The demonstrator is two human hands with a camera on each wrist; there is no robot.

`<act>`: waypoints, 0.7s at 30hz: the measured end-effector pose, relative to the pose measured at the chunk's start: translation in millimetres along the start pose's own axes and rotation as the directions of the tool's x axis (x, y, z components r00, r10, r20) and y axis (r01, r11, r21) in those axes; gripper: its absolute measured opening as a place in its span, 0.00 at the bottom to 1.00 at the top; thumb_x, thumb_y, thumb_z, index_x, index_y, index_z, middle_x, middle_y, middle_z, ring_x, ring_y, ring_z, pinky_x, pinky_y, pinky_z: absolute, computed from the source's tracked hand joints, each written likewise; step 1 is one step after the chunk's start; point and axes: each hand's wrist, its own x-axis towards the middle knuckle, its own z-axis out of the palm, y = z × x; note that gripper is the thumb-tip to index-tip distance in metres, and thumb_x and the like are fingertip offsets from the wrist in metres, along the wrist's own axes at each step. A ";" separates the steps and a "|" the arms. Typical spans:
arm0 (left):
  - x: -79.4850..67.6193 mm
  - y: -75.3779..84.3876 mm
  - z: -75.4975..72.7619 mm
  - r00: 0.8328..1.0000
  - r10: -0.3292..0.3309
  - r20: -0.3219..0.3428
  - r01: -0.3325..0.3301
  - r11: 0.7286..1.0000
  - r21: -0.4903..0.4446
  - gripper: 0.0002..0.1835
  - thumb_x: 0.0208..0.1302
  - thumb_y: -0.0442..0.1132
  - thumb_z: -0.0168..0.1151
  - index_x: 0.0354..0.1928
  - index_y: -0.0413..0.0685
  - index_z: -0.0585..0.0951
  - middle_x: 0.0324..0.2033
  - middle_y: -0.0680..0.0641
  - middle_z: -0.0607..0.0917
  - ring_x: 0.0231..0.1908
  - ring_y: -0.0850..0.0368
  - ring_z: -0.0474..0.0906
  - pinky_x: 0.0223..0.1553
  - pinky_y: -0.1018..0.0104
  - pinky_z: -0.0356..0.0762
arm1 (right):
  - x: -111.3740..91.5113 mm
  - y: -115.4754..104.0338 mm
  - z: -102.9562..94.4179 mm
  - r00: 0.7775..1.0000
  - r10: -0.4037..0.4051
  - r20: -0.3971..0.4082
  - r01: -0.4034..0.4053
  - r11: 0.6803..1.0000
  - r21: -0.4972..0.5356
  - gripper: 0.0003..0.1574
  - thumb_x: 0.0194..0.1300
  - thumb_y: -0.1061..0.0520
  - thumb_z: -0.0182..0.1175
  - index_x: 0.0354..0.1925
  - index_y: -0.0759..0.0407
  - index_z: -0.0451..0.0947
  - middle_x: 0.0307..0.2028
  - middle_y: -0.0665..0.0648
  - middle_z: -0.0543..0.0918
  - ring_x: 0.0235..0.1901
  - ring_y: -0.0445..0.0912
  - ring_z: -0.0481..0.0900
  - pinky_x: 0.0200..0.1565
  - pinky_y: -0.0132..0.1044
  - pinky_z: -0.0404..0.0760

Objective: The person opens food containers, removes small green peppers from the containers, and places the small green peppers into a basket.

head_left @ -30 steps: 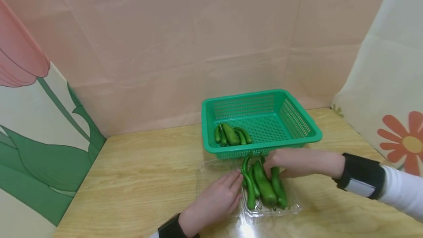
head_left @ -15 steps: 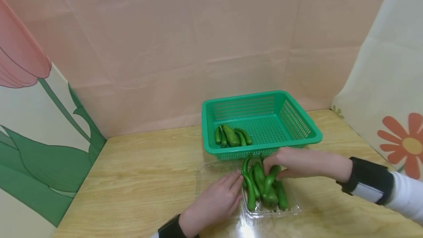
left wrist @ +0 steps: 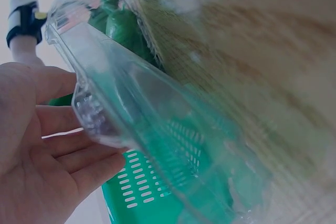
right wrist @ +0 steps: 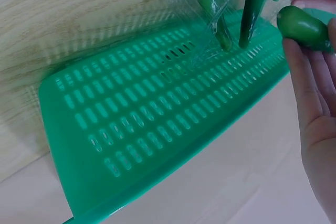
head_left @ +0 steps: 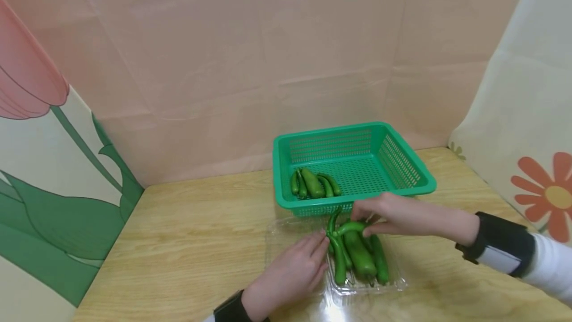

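My right hand (head_left: 386,212) pinches a curved green pepper (head_left: 352,227) over the clear plastic clamshell box (head_left: 397,282). In the right wrist view, this pepper's rounded end (right wrist: 304,27) shows between the thumb and fingers. Several more green peppers lie lengthwise in the box, a thick one (head_left: 361,257) in the middle and a slim one (head_left: 380,261) at the right. My left hand (head_left: 292,267) rests over the box's hinge side, its extended fingertips at the leftmost pepper (head_left: 339,262). The left wrist view has those fingers (left wrist: 97,174) along the plastic ridge (left wrist: 94,114).
A green perforated basket (head_left: 353,198) stands right behind the box, with several green peppers (head_left: 313,183) in its left part. The box's transparent lid (head_left: 277,242) lies opened out to the left on the wooden table (head_left: 201,242). A pink sheet (head_left: 223,63) hangs behind.
My right hand has lifted a pepper from the right side of the box and swung it leftward, now across the tops of the others. The left hand has stayed in place.
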 end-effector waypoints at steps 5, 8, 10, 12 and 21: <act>-0.1 -0.2 0.0 1.000 0.008 -0.011 -0.008 1.000 0.018 0.28 0.71 0.50 0.48 0.63 0.37 0.70 0.63 0.38 0.72 0.64 0.50 0.69 0.65 0.62 0.67 | 2.6 1.2 -2.2 0.999 0.023 -0.026 -0.021 0.999 0.048 0.13 0.60 0.57 0.64 0.43 0.54 0.74 0.38 0.52 0.85 0.37 0.41 0.85 0.37 0.21 0.83; -0.2 -0.4 0.2 1.000 0.009 -0.015 -0.008 1.000 0.021 0.27 0.70 0.50 0.48 0.62 0.37 0.70 0.63 0.38 0.72 0.64 0.50 0.69 0.66 0.62 0.66 | 5.2 2.3 -2.5 0.998 0.022 -0.058 -0.020 0.999 0.037 0.14 0.58 0.61 0.65 0.42 0.55 0.74 0.37 0.52 0.85 0.36 0.41 0.85 0.36 0.21 0.83; -0.3 -0.4 0.5 1.000 0.010 -0.017 -0.010 1.000 0.021 0.27 0.70 0.50 0.49 0.62 0.37 0.70 0.62 0.38 0.72 0.64 0.50 0.69 0.66 0.62 0.66 | 7.3 3.2 -2.7 0.997 0.019 -0.078 -0.018 1.000 0.016 0.15 0.57 0.62 0.66 0.42 0.55 0.73 0.37 0.51 0.84 0.37 0.40 0.84 0.36 0.21 0.83; -0.5 -0.3 0.8 1.000 0.010 -0.015 -0.010 1.000 0.023 0.27 0.70 0.50 0.49 0.62 0.37 0.70 0.63 0.38 0.72 0.64 0.50 0.69 0.66 0.62 0.66 | 9.5 4.1 -2.9 0.996 0.011 -0.092 -0.011 1.000 0.000 0.15 0.57 0.62 0.66 0.42 0.55 0.73 0.37 0.50 0.84 0.37 0.39 0.84 0.36 0.22 0.84; -0.4 0.4 2.0 1.000 0.004 0.004 -0.005 1.000 0.025 0.28 0.71 0.51 0.47 0.63 0.37 0.69 0.63 0.39 0.71 0.64 0.49 0.69 0.66 0.62 0.66 | 19.9 7.7 -9.1 0.984 0.116 -0.134 -0.122 0.992 -0.036 0.17 0.61 0.57 0.64 0.47 0.56 0.72 0.37 0.49 0.84 0.38 0.39 0.83 0.35 0.22 0.84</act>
